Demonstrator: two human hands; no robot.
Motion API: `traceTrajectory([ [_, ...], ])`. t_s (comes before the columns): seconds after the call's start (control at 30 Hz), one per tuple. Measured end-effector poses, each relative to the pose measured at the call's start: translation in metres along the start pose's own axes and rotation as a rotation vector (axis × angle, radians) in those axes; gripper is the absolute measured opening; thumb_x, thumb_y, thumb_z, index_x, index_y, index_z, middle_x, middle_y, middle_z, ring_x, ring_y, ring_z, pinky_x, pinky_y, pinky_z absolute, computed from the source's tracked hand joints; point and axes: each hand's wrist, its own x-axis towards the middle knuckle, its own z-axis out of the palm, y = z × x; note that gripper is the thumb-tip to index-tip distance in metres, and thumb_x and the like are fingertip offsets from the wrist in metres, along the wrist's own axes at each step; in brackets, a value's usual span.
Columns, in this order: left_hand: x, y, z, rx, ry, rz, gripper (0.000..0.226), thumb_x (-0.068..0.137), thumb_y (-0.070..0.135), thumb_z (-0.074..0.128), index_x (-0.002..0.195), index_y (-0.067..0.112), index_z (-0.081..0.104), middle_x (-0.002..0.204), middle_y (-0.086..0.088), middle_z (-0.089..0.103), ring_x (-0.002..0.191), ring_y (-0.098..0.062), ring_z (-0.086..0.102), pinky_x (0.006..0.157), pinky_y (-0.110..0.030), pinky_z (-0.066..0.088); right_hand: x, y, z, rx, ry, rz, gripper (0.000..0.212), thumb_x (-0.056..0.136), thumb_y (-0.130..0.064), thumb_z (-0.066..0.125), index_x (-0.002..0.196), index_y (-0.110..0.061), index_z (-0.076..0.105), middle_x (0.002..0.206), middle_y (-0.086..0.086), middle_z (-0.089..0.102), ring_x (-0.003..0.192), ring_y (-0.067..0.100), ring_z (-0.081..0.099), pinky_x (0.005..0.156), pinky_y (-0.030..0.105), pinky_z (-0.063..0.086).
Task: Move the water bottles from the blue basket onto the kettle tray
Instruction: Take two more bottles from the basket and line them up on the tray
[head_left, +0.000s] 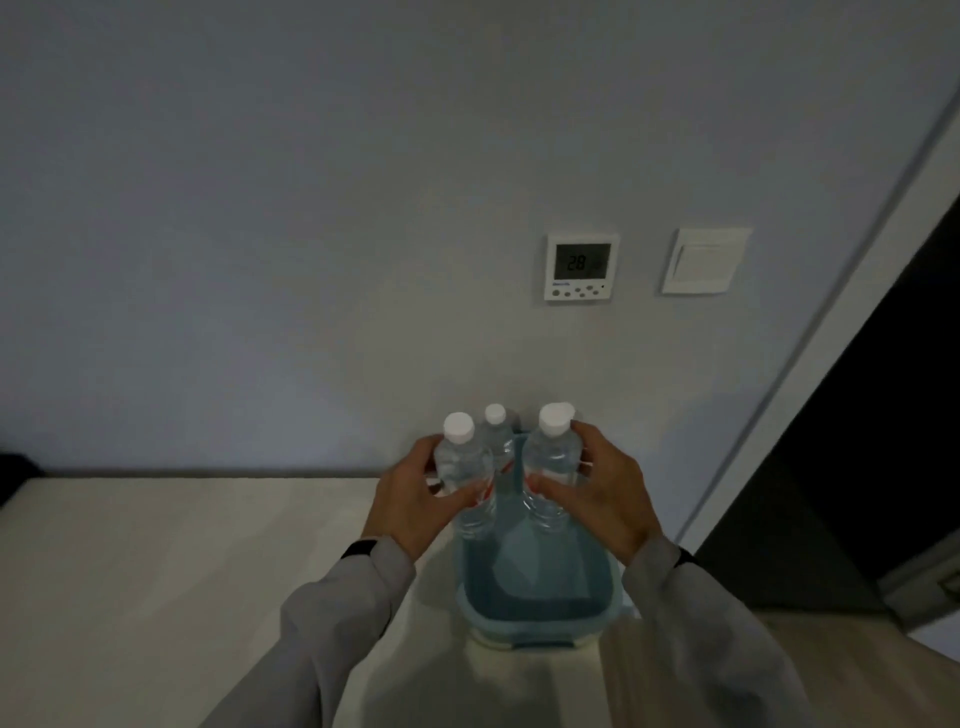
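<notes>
A blue basket (540, 608) stands on the pale counter against the wall. My left hand (415, 499) is wrapped around a clear water bottle (464, 467) with a white cap, held above the basket's far left. My right hand (602, 499) grips a second clear bottle (551, 452) above the far right. Between and behind them rises a third bottle (497, 431); another white cap peeks out behind the right-hand bottle. The kettle tray is not in view.
The pale counter (182, 571) stretches to the left of the basket. A thermostat (581, 266) and a light switch (705, 261) are on the wall above. A white door frame (831, 322) and a dark opening lie to the right.
</notes>
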Motion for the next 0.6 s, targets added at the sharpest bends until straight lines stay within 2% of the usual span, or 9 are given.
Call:
traceTrajectory([
  [0.1,-0.015,0.006,-0.037,0.021,0.059,0.033,0.064,0.057,0.058,0.082,0.112,0.035,0.058,0.103,0.014,0.072,0.093,-0.005,0.068,0.081,-0.033,0.060,-0.001,-0.034,0.012,-0.018,-0.009,-0.088,0.070,0.066,-0.054,0.085,0.128,-0.040,0.054,0.119,-0.017,0.068,0.106,0.006,0.067,0.093,0.030,0.055],
  [0.2,-0.035,0.010,-0.085,0.062,0.136,0.077,0.058,0.059,0.060,0.080,0.109,0.042,0.057,0.097,0.025,0.069,0.089,0.006,0.066,0.074,-0.010,0.053,-0.004,-0.070,0.034,-0.023,-0.021,-0.148,0.069,0.065,-0.049,0.086,0.126,-0.038,0.055,0.113,-0.018,0.070,0.100,0.000,0.067,0.090,0.025,0.056],
  [0.27,-0.051,0.011,-0.122,0.093,0.198,0.099,0.056,0.062,0.057,0.082,0.110,0.042,0.057,0.095,0.026,0.069,0.088,0.011,0.064,0.071,-0.003,0.047,-0.008,-0.096,0.056,-0.026,-0.034,-0.194,0.070,0.064,-0.050,0.086,0.125,-0.037,0.055,0.111,-0.015,0.071,0.097,0.001,0.068,0.087,0.024,0.057],
  [0.33,-0.069,0.007,-0.161,0.107,0.248,0.106,0.056,0.064,0.053,0.084,0.111,0.037,0.059,0.096,0.021,0.071,0.089,0.010,0.064,0.074,-0.008,0.051,-0.015,-0.123,0.083,-0.022,-0.048,-0.232,0.071,0.063,-0.050,0.086,0.125,-0.036,0.055,0.110,-0.015,0.072,0.096,0.002,0.069,0.086,0.025,0.058],
  [0.43,-0.102,-0.005,-0.222,0.099,0.317,0.113,0.058,0.063,0.053,0.083,0.113,0.033,0.061,0.098,0.018,0.072,0.088,0.004,0.066,0.077,-0.029,0.060,-0.033,-0.163,0.129,-0.020,-0.074,-0.286,0.070,0.061,-0.051,0.087,0.123,-0.037,0.057,0.106,-0.018,0.073,0.093,-0.001,0.069,0.083,0.027,0.060],
  [0.6,-0.169,-0.035,-0.329,0.172,0.424,0.102,0.062,0.063,0.065,0.075,0.115,0.035,0.059,0.097,0.021,0.071,0.089,0.006,0.066,0.076,-0.028,0.061,-0.073,-0.234,0.217,-0.030,-0.129,-0.354,0.072,0.058,-0.060,0.084,0.121,-0.042,0.056,0.103,-0.022,0.072,0.089,-0.004,0.069,0.081,0.025,0.060],
])
